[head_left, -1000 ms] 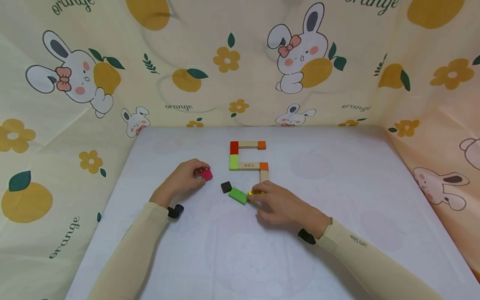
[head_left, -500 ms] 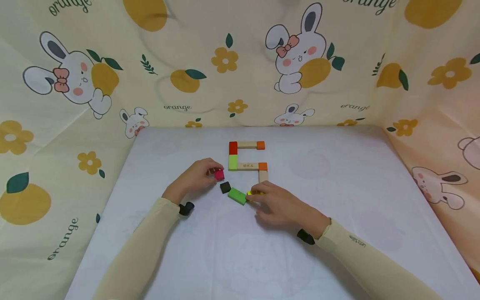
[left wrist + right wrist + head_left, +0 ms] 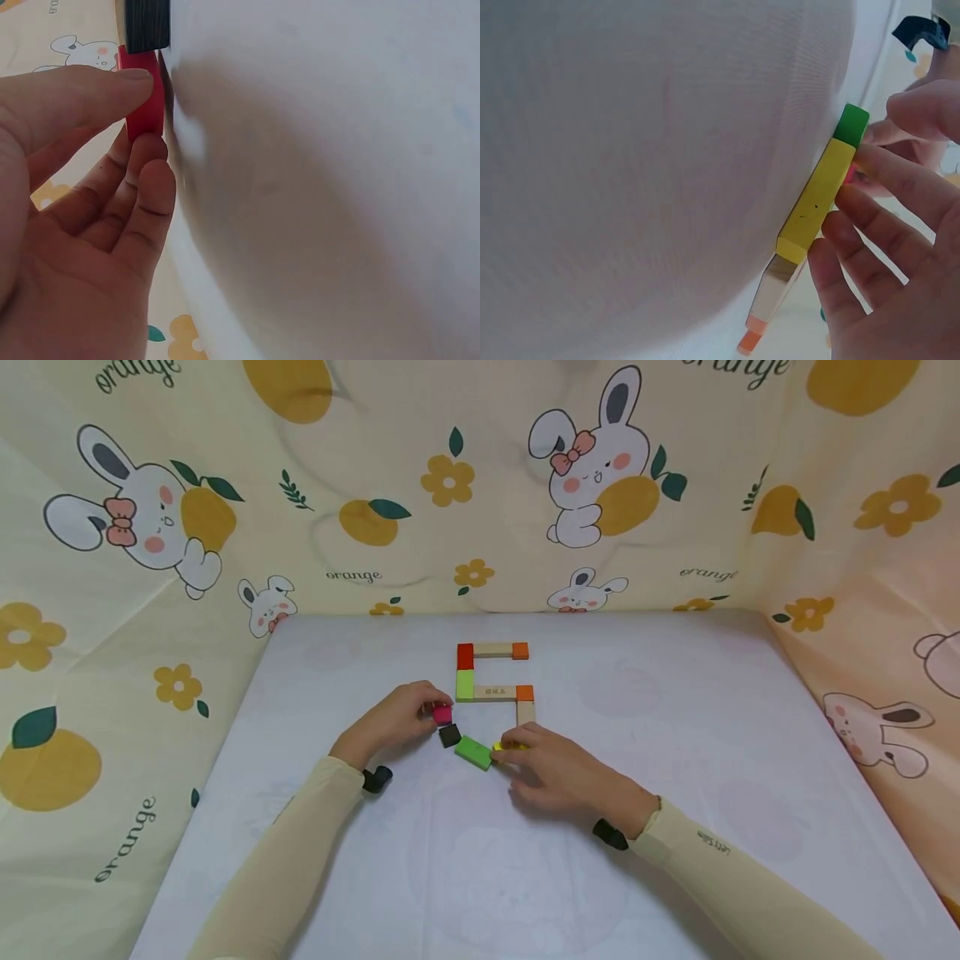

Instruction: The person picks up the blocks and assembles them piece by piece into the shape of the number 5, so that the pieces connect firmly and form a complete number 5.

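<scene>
My left hand pinches a small pinkish-red block between thumb and fingers. In the left wrist view that block sits up against a black block. A green block lies slanted after the black block, and a yellow block continues the line. My right hand rests its fingertips along the yellow block's side, thumb held apart from it, as the right wrist view shows. From the head view most of the yellow block is hidden under that hand.
Beyond the hands, joined blocks form an angular outline: a red block, a light-green block, plain wood blocks and orange ones. The white tabletop ends at a printed cloth backdrop.
My left hand has carried the pinkish-red block to the right and slightly nearer, up to the black block. The right hand has stayed nearly still at the yellow block.
</scene>
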A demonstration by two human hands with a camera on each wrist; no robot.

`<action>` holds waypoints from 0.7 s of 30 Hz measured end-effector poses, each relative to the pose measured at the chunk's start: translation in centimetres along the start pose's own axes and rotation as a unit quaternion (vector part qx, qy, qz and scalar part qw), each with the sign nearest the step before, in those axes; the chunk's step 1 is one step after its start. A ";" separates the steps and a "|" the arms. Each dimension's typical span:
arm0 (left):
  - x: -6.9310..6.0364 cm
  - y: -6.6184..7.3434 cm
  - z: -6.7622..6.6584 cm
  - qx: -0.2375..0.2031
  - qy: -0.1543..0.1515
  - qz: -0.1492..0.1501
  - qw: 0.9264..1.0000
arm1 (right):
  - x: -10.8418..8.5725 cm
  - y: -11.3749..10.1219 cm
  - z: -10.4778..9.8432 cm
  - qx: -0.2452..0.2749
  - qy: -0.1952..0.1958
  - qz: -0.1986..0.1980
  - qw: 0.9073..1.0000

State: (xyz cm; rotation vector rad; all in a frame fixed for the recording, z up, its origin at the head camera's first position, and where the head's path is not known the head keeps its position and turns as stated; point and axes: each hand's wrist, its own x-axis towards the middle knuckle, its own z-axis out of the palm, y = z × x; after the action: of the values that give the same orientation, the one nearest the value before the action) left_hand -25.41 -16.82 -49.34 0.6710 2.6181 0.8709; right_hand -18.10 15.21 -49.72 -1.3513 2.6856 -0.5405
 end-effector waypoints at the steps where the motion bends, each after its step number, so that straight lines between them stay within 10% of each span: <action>1: 0.0 0.0 0.1 0.000 0.000 0.002 1.000 | 0.0 0.0 0.0 0.000 0.000 0.001 1.000; 21: -0.2 -0.2 0.4 0.006 -0.002 0.021 1.000 | 0.0 0.1 0.1 0.006 0.007 -0.002 1.000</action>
State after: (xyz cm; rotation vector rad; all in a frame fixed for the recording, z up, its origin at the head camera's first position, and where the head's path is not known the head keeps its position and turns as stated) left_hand -25.14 -16.84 -49.75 0.7327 2.6156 0.8652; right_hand -18.14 15.25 -49.89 -1.3553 2.6866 -0.5688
